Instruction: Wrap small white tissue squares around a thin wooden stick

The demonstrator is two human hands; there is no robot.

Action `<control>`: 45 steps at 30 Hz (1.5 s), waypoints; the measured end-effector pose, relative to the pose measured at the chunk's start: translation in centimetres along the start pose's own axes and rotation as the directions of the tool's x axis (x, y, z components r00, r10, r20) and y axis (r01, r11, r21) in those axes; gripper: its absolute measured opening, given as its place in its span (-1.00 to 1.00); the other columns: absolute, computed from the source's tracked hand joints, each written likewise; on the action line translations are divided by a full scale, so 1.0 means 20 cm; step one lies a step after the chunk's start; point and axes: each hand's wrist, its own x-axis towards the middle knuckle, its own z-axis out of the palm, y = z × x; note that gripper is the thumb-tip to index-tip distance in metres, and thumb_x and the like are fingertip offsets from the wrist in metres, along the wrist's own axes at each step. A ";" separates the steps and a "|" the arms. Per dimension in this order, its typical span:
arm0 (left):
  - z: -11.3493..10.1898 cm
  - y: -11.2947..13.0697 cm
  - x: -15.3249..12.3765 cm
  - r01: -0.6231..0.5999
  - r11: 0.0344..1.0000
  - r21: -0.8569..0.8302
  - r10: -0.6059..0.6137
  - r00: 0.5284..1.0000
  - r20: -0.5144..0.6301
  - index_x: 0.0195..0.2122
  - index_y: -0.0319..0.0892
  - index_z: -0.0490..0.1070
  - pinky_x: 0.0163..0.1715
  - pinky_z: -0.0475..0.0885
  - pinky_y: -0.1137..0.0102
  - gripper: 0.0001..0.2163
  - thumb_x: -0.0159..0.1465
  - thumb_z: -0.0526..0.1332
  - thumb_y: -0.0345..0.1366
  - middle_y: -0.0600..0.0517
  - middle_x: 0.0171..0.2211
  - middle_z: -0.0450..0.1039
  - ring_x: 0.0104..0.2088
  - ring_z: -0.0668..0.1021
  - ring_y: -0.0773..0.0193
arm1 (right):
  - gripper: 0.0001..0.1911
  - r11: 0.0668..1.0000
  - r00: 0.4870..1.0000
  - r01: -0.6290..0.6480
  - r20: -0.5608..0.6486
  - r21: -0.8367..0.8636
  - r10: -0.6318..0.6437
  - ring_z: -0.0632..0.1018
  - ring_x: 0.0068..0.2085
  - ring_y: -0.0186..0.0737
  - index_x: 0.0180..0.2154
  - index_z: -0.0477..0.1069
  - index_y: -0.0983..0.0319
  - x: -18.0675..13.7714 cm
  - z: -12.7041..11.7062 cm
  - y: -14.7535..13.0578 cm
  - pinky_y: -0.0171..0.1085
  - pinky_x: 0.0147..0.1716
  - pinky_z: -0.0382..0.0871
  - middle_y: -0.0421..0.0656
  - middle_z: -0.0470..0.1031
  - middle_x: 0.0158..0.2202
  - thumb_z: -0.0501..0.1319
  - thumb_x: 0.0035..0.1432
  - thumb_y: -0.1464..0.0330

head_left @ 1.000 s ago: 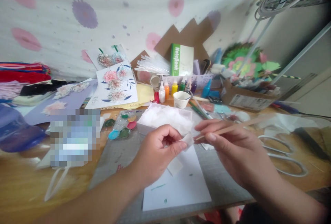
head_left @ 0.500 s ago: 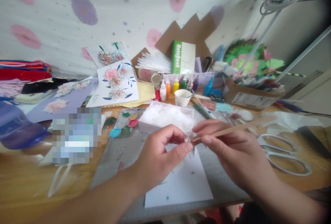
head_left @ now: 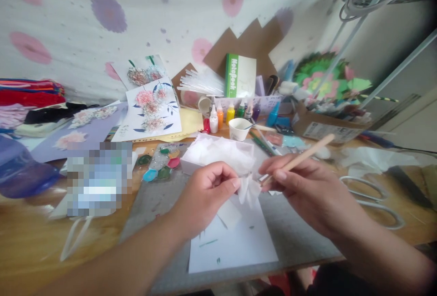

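Fingers (head_left: 229,182) of the left hand (head_left: 205,198) pinch a tissue scrap (head_left: 246,189); the right hand (head_left: 307,191) grips a wooden stick (head_left: 300,158). The scrap sits at three o'clock from the left fingers, touching the stick's near tip. The stick's long axis runs toward two o'clock. The scrap is thin, white and crumpled, above the white sheet (head_left: 235,241).

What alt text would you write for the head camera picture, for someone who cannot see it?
Two bare hands meet over a white sheet of paper on a cluttered craft table: the left hand pinches a small piece of white tissue, and the right hand holds a thin wooden stick against it. Behind them stand a box of tissue, small paint bottles and flower pictures.
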 end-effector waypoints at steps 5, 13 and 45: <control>-0.01 -0.02 0.02 0.025 0.992 -0.126 -0.027 1.000 -0.013 -0.45 -0.19 0.39 -0.36 0.26 0.42 -0.84 0.25 0.25 -0.27 0.11 -0.49 0.37 -0.42 0.38 0.34 | -0.92 0.997 0.998 -0.062 -0.022 0.034 0.063 0.65 -0.47 -0.32 -0.43 0.64 0.17 0.00 -0.06 -0.01 -0.40 -0.43 0.59 -0.18 0.64 -0.35 0.46 0.00 0.31; -0.01 -0.01 0.05 -0.071 0.941 -0.332 -0.013 0.970 -0.244 -0.49 -0.20 0.40 -0.35 0.38 0.40 -0.85 0.20 0.27 -0.31 0.10 -0.51 0.40 -0.44 0.44 0.34 | -0.95 0.984 0.964 0.161 -0.202 -0.074 -0.173 0.62 -0.40 -0.31 -0.44 0.60 0.10 0.08 -0.15 -0.03 -0.28 -0.33 0.59 -0.24 0.64 -0.35 0.43 0.03 0.29; 0.04 -0.02 0.00 -0.072 0.942 -0.329 0.012 0.983 -0.181 -0.42 -0.19 0.40 -0.24 0.41 0.32 -0.83 0.29 0.25 -0.26 0.09 -0.47 0.45 -0.37 0.49 0.31 | -0.90 0.645 0.855 0.514 0.282 -0.565 -0.434 0.63 -0.15 -0.17 -0.33 0.60 0.16 0.03 0.14 -0.01 -0.21 -0.14 0.56 -0.13 0.65 -0.29 0.32 0.16 0.47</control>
